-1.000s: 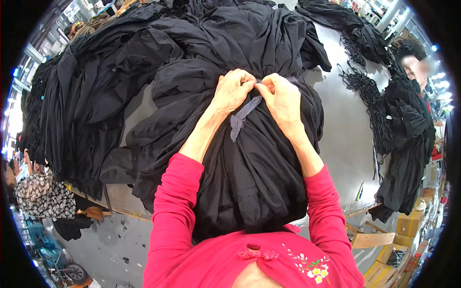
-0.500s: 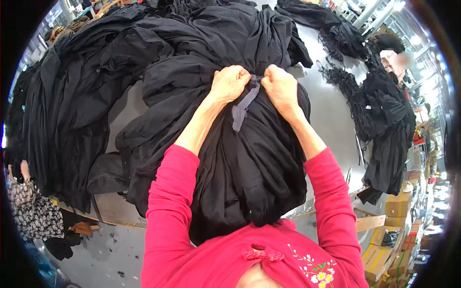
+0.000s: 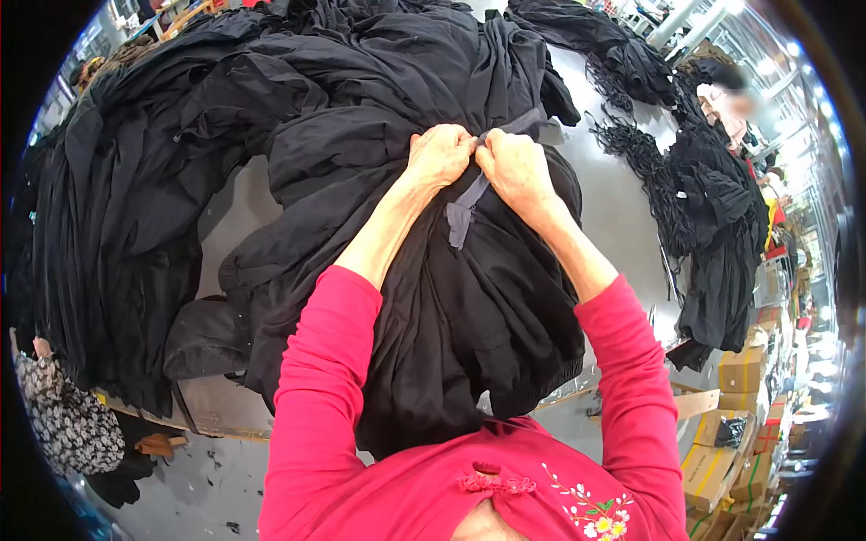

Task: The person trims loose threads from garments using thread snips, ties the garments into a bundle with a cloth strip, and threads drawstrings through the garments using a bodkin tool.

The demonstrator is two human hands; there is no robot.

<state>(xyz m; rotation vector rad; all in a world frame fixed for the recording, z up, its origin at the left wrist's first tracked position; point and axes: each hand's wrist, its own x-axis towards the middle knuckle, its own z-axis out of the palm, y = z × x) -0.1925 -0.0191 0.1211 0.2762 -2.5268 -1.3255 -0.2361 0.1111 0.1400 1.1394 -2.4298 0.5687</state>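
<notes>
A large gathered bundle of black garments lies on the table in front of me. Around its narrowed middle runs a dark grey fabric strip, one end hanging down the near side and another part sticking out beyond my right hand. My left hand is closed on the strip at the gathered spot. Close beside it, nearly touching, my right hand is a fist around the strip too. Where the strip crosses or knots is hidden by my fingers.
More black garments are heaped to the left and far side of the grey table. Black fringed cloth lies at the right edge. Cardboard boxes stand on the right floor. Other people in a patterned top and light clothing are nearby.
My right hand has come slightly left and down, closer to my left hand. A length of strip now shows past the right hand, and its hanging end has shifted slightly right.
</notes>
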